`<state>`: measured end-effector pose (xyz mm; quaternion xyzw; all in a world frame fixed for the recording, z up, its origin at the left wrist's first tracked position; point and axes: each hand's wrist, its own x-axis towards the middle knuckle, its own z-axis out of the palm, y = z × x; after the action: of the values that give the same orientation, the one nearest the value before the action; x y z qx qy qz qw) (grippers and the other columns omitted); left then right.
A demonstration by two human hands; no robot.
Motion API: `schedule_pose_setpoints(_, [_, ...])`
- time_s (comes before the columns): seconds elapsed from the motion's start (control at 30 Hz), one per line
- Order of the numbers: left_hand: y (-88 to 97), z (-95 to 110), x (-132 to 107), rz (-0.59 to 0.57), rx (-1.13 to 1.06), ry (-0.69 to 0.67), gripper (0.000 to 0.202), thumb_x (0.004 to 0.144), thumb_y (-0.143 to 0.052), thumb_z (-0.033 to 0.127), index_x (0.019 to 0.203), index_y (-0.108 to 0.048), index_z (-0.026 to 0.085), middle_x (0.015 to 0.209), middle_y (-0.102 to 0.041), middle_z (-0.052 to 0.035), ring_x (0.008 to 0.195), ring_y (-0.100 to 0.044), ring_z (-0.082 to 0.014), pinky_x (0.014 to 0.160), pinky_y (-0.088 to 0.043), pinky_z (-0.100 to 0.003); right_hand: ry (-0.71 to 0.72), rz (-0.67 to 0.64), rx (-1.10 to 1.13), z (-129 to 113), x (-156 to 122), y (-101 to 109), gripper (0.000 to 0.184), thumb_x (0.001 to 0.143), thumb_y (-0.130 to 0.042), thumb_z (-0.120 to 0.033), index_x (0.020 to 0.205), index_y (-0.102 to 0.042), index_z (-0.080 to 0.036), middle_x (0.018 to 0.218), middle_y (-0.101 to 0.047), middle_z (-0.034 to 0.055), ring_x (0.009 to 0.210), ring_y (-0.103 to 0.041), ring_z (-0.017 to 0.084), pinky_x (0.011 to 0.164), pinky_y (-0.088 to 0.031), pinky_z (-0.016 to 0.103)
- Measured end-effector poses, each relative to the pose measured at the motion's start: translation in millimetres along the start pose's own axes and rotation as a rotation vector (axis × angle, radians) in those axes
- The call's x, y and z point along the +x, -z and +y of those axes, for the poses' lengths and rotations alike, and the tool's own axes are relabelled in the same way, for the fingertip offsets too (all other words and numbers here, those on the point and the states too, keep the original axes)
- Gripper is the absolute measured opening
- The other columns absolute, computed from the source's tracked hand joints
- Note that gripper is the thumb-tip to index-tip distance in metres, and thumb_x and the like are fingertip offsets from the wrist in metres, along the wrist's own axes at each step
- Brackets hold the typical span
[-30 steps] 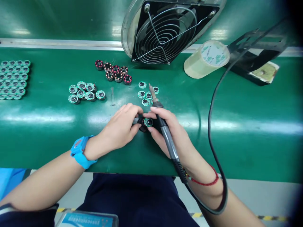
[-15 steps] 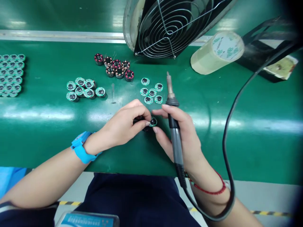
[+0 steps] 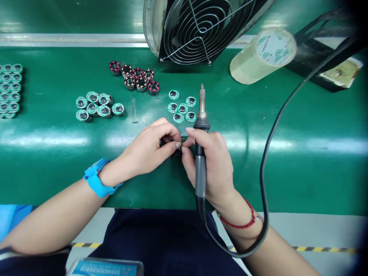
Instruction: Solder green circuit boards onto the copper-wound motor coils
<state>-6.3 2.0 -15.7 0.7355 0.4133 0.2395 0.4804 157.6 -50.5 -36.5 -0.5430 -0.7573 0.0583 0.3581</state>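
My right hand (image 3: 215, 165) is wrapped round a soldering iron (image 3: 200, 168), its metal tip pointing away from me, while the thumb and index finger reach left to meet my left fingertips. In a pinch, my left hand (image 3: 152, 145) grips a small round circuit board, now mostly hidden by the fingers of both hands. Something dark shows under the left fingers; its shape is hidden. Just beyond my hands lie several loose round green circuit boards (image 3: 183, 108). Left of them sits a group of wound coil cores capped with such boards (image 3: 104, 111).
Bare wound coil cores (image 3: 141, 84) stand farther back. Rows of green-topped parts (image 3: 10, 87) are at the far left. A fan with a wire guard (image 3: 198, 34) and a large tape roll (image 3: 258, 57) stand behind. The iron's black cable (image 3: 263, 168) loops over my right forearm.
My right hand has moved left with the soldering iron, and its fingertips have closed in against my left fingers. The round board between them has become mostly covered. The view has shifted slightly.
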Motion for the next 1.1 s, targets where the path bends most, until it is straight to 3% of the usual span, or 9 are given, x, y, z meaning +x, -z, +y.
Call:
schedule_pose_setpoints(0.37, [2.6,-1.3,0.2,-0.056,0.072,-0.055,0.008,0.082,-0.058,0.006,0.082,-0.059,0.014,0.083,-0.054,0.0012,0.074,-0.051,-0.0064,0.066,-0.044,-0.019,0.016,0.018,-0.020,0.6,-3.9,-0.1,0.035,0.087,-0.054,-0.015,0.121,-0.048,-0.024,0.082,-0.065,0.0019,0.076,-0.056,0.020,0.067,-0.041,0.034])
schedule_pose_setpoints(0.73, [0.5,-1.9,3.2,0.011,0.042,-0.020,0.010,0.081,-0.056,0.006,0.078,-0.061,0.014,0.076,-0.054,0.0016,0.064,-0.048,-0.0057,0.058,-0.041,-0.019,0.037,-0.004,-0.025,0.2,-4.7,2.8,0.032,0.088,-0.054,-0.017,0.120,-0.052,-0.021,0.082,-0.067,0.0020,0.082,-0.060,0.019,0.078,-0.044,0.036])
schedule_pose_setpoints(0.9, [3.1,0.0,4.3,-0.025,0.087,0.015,0.009,0.079,-0.058,0.008,0.074,-0.060,0.015,0.076,-0.055,0.0016,0.063,-0.048,-0.0061,0.059,-0.042,-0.020,-0.070,0.084,0.229,-3.3,-8.0,16.2,0.046,0.088,-0.054,-0.011,0.130,-0.050,-0.029,0.090,-0.072,-0.0003,0.083,-0.067,0.018,0.081,-0.051,0.038])
schedule_pose_setpoints(1.1, [4.2,0.6,4.7,-0.032,0.119,0.040,0.009,0.078,-0.058,0.009,0.072,-0.060,0.015,0.075,-0.056,0.0017,0.062,-0.048,-0.0058,0.058,-0.043,-0.020,-0.274,0.278,0.344,-1.8,-29.5,24.9,0.035,0.085,-0.065,-0.026,0.119,-0.060,-0.030,0.097,-0.068,0.0034,0.073,-0.068,0.019,0.069,-0.058,0.039])
